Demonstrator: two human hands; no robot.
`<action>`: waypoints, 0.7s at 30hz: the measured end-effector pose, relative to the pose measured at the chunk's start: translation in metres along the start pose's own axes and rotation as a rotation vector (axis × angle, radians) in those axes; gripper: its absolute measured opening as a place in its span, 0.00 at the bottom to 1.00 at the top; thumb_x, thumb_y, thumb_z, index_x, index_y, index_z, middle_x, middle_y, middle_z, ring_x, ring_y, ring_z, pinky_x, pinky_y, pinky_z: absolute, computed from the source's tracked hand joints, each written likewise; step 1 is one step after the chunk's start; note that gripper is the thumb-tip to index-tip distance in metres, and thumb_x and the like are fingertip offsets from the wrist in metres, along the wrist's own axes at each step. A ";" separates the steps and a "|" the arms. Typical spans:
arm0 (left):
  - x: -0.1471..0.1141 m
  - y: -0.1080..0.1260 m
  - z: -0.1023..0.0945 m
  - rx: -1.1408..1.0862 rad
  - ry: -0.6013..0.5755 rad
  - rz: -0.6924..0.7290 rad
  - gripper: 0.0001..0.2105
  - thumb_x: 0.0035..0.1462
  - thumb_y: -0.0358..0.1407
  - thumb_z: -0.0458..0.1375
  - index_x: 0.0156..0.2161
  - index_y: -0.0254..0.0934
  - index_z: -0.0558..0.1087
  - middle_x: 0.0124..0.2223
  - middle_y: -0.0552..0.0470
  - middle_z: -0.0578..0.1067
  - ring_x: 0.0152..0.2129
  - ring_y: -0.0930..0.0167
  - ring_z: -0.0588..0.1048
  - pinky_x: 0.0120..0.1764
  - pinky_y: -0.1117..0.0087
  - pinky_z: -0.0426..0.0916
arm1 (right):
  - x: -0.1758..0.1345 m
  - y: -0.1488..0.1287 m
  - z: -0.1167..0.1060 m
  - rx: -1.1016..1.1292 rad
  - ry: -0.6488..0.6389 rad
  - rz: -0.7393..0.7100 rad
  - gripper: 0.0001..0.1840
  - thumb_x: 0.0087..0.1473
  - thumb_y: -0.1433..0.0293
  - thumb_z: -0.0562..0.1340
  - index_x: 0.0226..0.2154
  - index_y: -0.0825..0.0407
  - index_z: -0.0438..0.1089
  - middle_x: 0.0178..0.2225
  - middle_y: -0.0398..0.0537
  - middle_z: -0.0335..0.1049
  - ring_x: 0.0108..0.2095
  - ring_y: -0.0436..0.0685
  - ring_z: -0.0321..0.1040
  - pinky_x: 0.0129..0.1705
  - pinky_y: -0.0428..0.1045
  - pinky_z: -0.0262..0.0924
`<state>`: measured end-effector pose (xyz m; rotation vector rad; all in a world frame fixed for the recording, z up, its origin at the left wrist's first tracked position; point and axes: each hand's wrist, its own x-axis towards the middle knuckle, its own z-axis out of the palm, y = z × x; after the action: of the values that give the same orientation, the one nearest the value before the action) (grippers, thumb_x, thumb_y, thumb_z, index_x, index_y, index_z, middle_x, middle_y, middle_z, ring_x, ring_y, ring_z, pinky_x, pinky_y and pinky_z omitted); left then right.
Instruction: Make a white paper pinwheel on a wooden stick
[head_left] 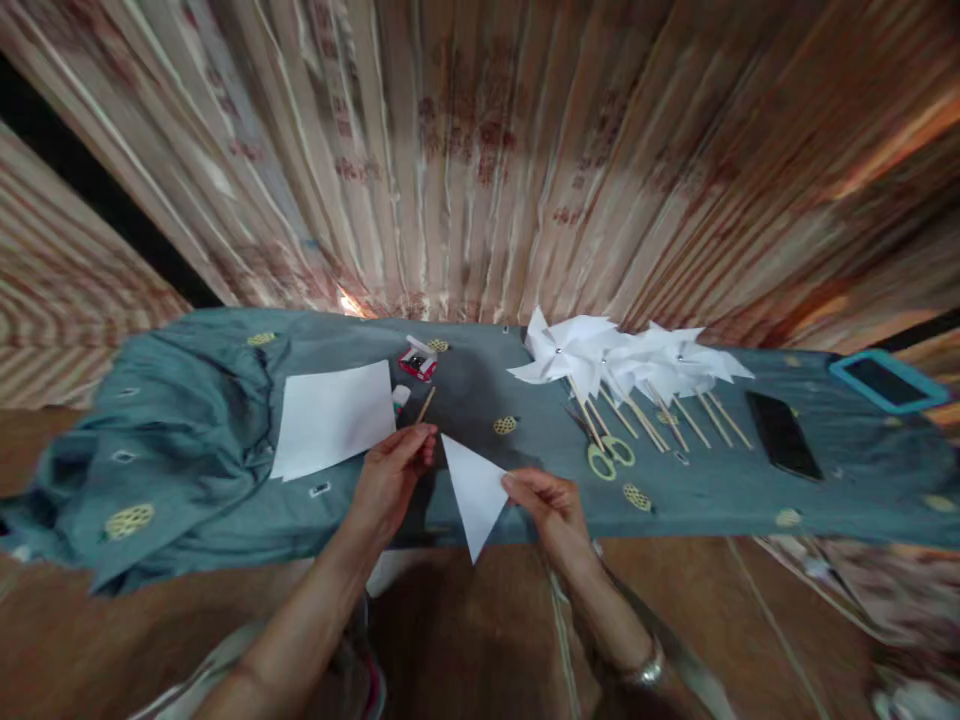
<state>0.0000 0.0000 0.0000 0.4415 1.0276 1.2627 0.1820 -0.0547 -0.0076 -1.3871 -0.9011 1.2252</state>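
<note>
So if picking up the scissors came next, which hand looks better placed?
Probably the right hand: it is nearer the scissors, which lie beyond it to the right. It pinches the white paper triangle, though, so would likely need to release that first. The left hand is farther off.

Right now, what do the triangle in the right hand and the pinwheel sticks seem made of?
White triangle: probably paper, matte, given its thin, crisp edges. Pinwheel sticks: likely wood or bamboo, apparently unvarnished; pale tan colour suggests it, grain unclear.
</note>
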 end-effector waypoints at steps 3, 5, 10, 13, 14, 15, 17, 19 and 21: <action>-0.008 -0.013 0.006 0.027 -0.077 -0.052 0.23 0.33 0.45 0.72 0.35 0.33 0.80 0.25 0.54 0.76 0.23 0.76 0.71 0.28 0.76 0.65 | -0.001 0.000 0.000 -0.006 -0.027 -0.001 0.11 0.39 0.60 0.69 0.20 0.51 0.77 0.18 0.42 0.70 0.23 0.50 0.61 0.29 0.47 0.55; -0.013 -0.020 0.010 0.074 -0.122 -0.119 0.23 0.31 0.44 0.73 0.36 0.33 0.80 0.24 0.54 0.76 0.22 0.75 0.71 0.27 0.75 0.64 | -0.002 0.001 0.002 0.000 -0.053 0.001 0.11 0.40 0.60 0.69 0.21 0.51 0.78 0.19 0.42 0.71 0.23 0.51 0.61 0.29 0.47 0.56; -0.020 -0.026 0.015 0.161 -0.080 -0.227 0.20 0.26 0.43 0.74 0.25 0.31 0.79 0.21 0.51 0.77 0.17 0.76 0.69 0.23 0.75 0.62 | -0.003 0.004 0.009 0.028 -0.095 -0.007 0.12 0.42 0.59 0.68 0.21 0.51 0.77 0.19 0.42 0.70 0.23 0.49 0.61 0.29 0.46 0.55; -0.018 -0.022 0.014 0.180 -0.080 -0.223 0.19 0.25 0.43 0.73 0.24 0.31 0.79 0.20 0.51 0.76 0.16 0.74 0.69 0.22 0.74 0.62 | -0.004 0.006 0.013 0.024 -0.120 -0.025 0.13 0.44 0.58 0.67 0.21 0.51 0.77 0.19 0.42 0.70 0.23 0.50 0.62 0.29 0.46 0.56; -0.016 -0.020 0.013 0.189 -0.085 -0.218 0.19 0.26 0.43 0.73 0.24 0.31 0.79 0.19 0.51 0.76 0.16 0.74 0.69 0.22 0.74 0.62 | -0.004 0.006 0.014 0.022 -0.129 -0.028 0.14 0.44 0.58 0.67 0.22 0.51 0.77 0.19 0.42 0.70 0.24 0.50 0.62 0.30 0.46 0.56; -0.015 -0.019 0.011 0.196 -0.089 -0.213 0.19 0.26 0.43 0.73 0.24 0.31 0.79 0.19 0.51 0.76 0.15 0.74 0.69 0.21 0.74 0.62 | -0.004 0.006 0.015 0.020 -0.140 -0.029 0.14 0.45 0.57 0.67 0.22 0.51 0.78 0.19 0.42 0.70 0.24 0.50 0.62 0.30 0.46 0.57; -0.013 -0.018 0.009 0.204 -0.095 -0.201 0.18 0.27 0.43 0.73 0.24 0.31 0.78 0.19 0.51 0.76 0.15 0.74 0.69 0.21 0.74 0.62 | -0.005 0.007 0.016 0.022 -0.159 -0.028 0.14 0.46 0.57 0.66 0.23 0.51 0.78 0.20 0.43 0.70 0.24 0.51 0.63 0.30 0.47 0.58; -0.012 -0.019 0.007 0.218 -0.099 -0.187 0.18 0.29 0.44 0.72 0.24 0.31 0.78 0.19 0.52 0.75 0.15 0.75 0.68 0.21 0.74 0.61 | -0.004 0.008 0.016 0.020 -0.170 -0.034 0.15 0.46 0.57 0.66 0.23 0.52 0.78 0.20 0.42 0.71 0.25 0.50 0.63 0.30 0.46 0.58; -0.013 -0.020 0.007 0.257 -0.105 -0.156 0.17 0.30 0.44 0.72 0.23 0.31 0.78 0.19 0.52 0.75 0.15 0.75 0.68 0.20 0.75 0.60 | -0.002 0.009 0.015 0.016 -0.175 -0.055 0.14 0.47 0.58 0.66 0.24 0.52 0.77 0.21 0.42 0.71 0.25 0.50 0.63 0.30 0.46 0.58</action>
<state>0.0175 -0.0160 -0.0073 0.6064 1.1168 0.9627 0.1663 -0.0555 -0.0152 -1.2485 -1.0404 1.3240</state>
